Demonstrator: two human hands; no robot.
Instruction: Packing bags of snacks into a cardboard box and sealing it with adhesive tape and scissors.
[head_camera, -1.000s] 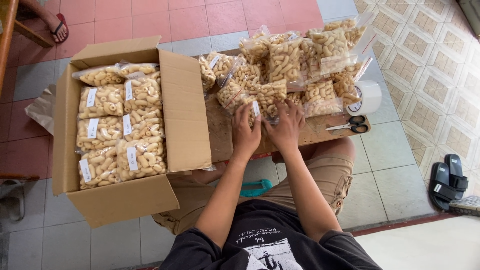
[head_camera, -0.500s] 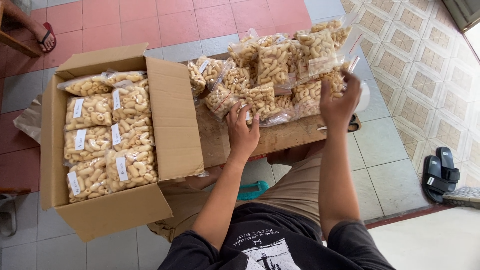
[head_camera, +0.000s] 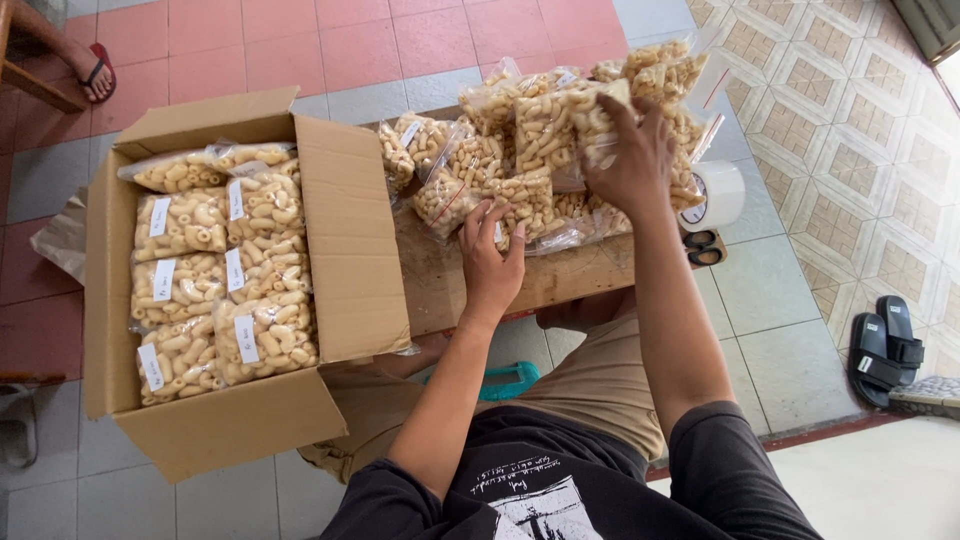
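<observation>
My left hand (head_camera: 492, 262) rests on a clear bag of pale curled snacks (head_camera: 520, 198) at the near side of a pile of such bags (head_camera: 480, 150) on a wooden table (head_camera: 445, 290). My right hand (head_camera: 628, 160) is raised over the pile and grips another snack bag (head_camera: 590, 115). To the left stands an open cardboard box (head_camera: 345, 230) packed with several labelled snack bags (head_camera: 215, 285) in rows.
A roll of white tape (head_camera: 716, 194) and black-handled scissors (head_camera: 705, 247) lie at the table's right end. A pair of black sandals (head_camera: 888, 350) sits on the patterned tiles at right. Another person's foot in a red sandal (head_camera: 98, 72) shows at top left.
My right hand has left the spot beside my left hand, moved right and up over the pile, and taken hold of a bag. My left hand stayed on the near bag.
</observation>
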